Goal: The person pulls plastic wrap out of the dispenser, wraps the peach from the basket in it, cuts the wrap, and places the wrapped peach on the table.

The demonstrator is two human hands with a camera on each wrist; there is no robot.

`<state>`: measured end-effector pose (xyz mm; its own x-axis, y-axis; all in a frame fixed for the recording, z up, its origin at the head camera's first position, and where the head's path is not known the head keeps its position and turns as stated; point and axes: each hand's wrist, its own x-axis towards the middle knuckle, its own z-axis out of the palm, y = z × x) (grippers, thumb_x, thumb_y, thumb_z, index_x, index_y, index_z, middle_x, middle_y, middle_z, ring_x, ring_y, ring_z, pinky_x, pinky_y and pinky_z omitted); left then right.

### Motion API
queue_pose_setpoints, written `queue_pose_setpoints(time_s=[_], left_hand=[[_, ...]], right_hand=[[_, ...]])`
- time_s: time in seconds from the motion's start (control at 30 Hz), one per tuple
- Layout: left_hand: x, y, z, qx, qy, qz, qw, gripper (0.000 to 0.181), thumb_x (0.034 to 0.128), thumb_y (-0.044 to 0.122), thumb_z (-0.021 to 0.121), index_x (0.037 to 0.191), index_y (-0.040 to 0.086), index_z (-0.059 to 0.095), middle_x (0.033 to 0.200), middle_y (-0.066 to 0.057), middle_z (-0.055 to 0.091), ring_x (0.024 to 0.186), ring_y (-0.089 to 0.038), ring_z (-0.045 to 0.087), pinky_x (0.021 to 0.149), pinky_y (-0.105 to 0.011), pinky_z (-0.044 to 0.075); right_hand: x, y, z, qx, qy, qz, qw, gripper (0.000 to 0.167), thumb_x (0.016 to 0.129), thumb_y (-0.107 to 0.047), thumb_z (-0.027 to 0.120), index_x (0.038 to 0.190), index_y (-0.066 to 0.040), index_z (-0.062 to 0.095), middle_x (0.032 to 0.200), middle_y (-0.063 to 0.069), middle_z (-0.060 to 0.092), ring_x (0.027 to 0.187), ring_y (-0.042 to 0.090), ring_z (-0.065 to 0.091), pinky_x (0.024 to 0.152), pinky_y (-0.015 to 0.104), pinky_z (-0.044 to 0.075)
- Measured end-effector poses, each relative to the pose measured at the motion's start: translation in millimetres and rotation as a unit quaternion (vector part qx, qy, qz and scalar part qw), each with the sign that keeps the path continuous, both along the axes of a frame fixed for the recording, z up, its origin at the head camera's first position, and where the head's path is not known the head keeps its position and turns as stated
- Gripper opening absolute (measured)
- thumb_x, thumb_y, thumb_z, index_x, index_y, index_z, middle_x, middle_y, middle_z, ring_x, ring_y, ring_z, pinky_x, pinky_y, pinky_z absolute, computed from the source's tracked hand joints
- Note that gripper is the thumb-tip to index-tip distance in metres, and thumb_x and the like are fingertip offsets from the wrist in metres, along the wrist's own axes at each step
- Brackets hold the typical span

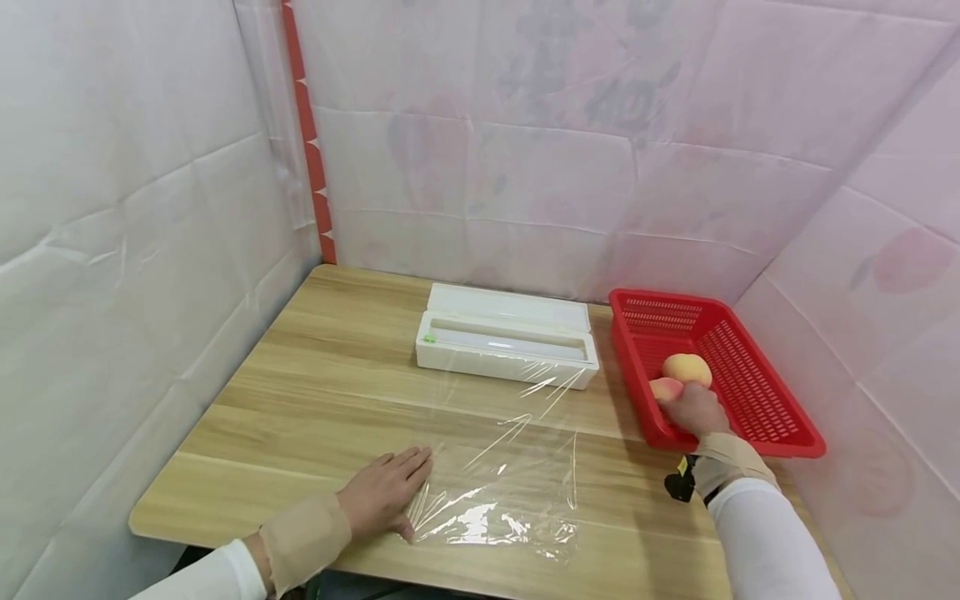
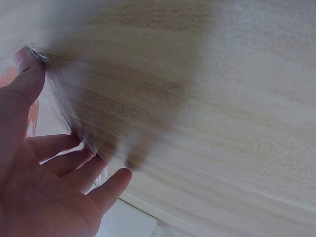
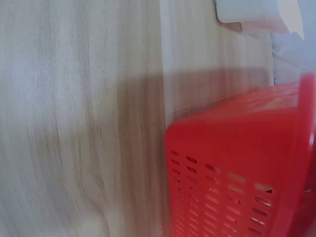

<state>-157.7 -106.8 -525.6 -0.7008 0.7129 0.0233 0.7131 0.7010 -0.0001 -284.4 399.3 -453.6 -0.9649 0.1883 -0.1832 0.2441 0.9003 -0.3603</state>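
Clear cling film (image 1: 502,475) stretches from a white film dispenser (image 1: 506,371) across the wooden table toward its front edge. My left hand (image 1: 386,496) lies on the film's near left corner, fingers extended; in the left wrist view, the left hand (image 2: 59,182) has film along its fingertips and thumb. Inside the red basket (image 1: 757,379), my right hand (image 1: 697,410) grips a pink-and-yellow peach (image 1: 665,388), its fingertips partly hidden. A second, yellower peach (image 1: 687,368) sits just behind it. The right wrist view shows only the basket's outer wall (image 3: 222,173), not the hand.
The dispenser's lid (image 1: 510,307) is folded back, and a green slider (image 1: 429,337) sits at its left end. Sheeted walls (image 1: 480,167) enclose the wooden table (image 1: 300,400) at the back and both sides. A black device (image 1: 680,482) is strapped at the right wrist.
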Motion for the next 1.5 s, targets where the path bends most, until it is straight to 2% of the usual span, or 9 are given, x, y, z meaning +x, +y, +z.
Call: queue_pose_setpoints(time_s=[0.13,0.3,0.5,0.63,0.73,0.9,1.13,1.27,1.5], left_hand=[[0.3,-0.5,-0.7,0.008,-0.003,0.000,1.0000,0.104,0.0623,0.061,0.071,0.142,-0.002,0.048,0.148,-0.018,0.048,0.134,-0.032,0.052,0.100,-0.048,0.052],[0.2,-1.3,-1.9,0.009,-0.005,0.003,0.9999,0.104,0.0622,0.061,0.071,0.143,-0.002,0.048,0.149,-0.018,0.048,0.135,-0.032,0.051,0.102,-0.048,0.051],[0.1,-1.3,-3.2,0.009,-0.013,0.007,0.9999,0.104,0.0625,0.060,0.072,0.143,-0.001,0.047,0.150,-0.017,0.047,0.136,-0.031,0.050,0.102,-0.048,0.050],[0.1,-1.4,-4.0,0.011,-0.011,0.006,0.9999,0.104,0.0626,0.060,0.072,0.143,-0.001,0.047,0.150,-0.017,0.047,0.135,-0.031,0.050,0.102,-0.048,0.050],[0.0,-1.5,-3.8,0.013,-0.011,0.003,0.9999,0.104,0.0626,0.061,0.072,0.143,-0.001,0.048,0.149,-0.018,0.048,0.135,-0.032,0.051,0.101,-0.048,0.051],[0.2,-1.7,-3.0,0.017,-0.014,0.003,0.9998,0.104,0.0622,0.060,0.072,0.142,-0.002,0.048,0.149,-0.019,0.048,0.134,-0.032,0.051,0.101,-0.049,0.051],[1.3,-1.7,-0.6,0.012,-0.030,0.012,0.9994,0.104,0.0625,0.060,0.072,0.143,-0.001,0.047,0.150,-0.018,0.047,0.135,-0.032,0.050,0.103,-0.049,0.050],[1.9,-1.2,0.1,0.013,-0.038,0.017,0.9991,0.104,0.0615,0.059,0.073,0.143,-0.001,0.047,0.150,-0.017,0.047,0.136,-0.032,0.049,0.103,-0.049,0.049],[2.1,-0.6,0.8,0.017,-0.043,0.019,0.9988,0.105,0.0607,0.058,0.073,0.143,-0.001,0.047,0.150,-0.017,0.047,0.136,-0.032,0.049,0.104,-0.050,0.048]], right_hand=[[4.5,3,4.7,0.006,0.048,0.022,0.9986,0.049,0.087,-0.036,0.064,0.099,0.010,0.054,0.083,0.023,0.060,0.067,0.030,0.056,0.057,0.035,0.046],[8.9,7,9.2,0.009,0.099,0.037,0.9943,0.068,0.083,-0.038,0.073,0.111,0.018,0.047,0.099,0.034,0.056,0.081,0.039,0.055,0.066,0.045,0.050],[16.7,10,17.1,-0.008,0.143,0.044,0.9887,0.083,0.080,-0.033,0.078,0.126,0.023,0.038,0.116,0.040,0.043,0.098,0.047,0.044,0.079,0.057,0.048],[22.2,10,23.5,-0.011,0.164,0.045,0.9853,0.084,0.079,-0.030,0.079,0.130,0.021,0.036,0.119,0.039,0.039,0.097,0.045,0.043,0.075,0.053,0.049],[25.6,10,28.5,-0.008,0.183,0.053,0.9816,0.081,0.079,-0.028,0.079,0.129,0.019,0.038,0.120,0.037,0.038,0.096,0.043,0.043,0.069,0.045,0.048],[30.4,7,37.2,0.000,0.231,0.070,0.9704,0.077,0.076,-0.025,0.081,0.130,0.014,0.042,0.120,0.033,0.039,0.098,0.041,0.042,0.064,0.033,0.043],[39.9,-6,51.1,-0.012,0.263,0.087,0.9608,0.079,0.077,-0.024,0.081,0.135,0.012,0.041,0.122,0.031,0.039,0.100,0.041,0.044,0.065,0.036,0.047],[46.7,-18,56.1,-0.024,0.273,0.102,0.9562,0.073,0.076,-0.023,0.081,0.131,0.009,0.046,0.121,0.029,0.040,0.099,0.038,0.046,0.066,0.036,0.046],[57.1,-45,56.3,-0.037,0.300,0.161,0.9395,0.061,0.075,-0.015,0.076,0.126,0.007,0.049,0.113,0.022,0.054,0.095,0.027,0.048,0.066,0.030,0.044]])
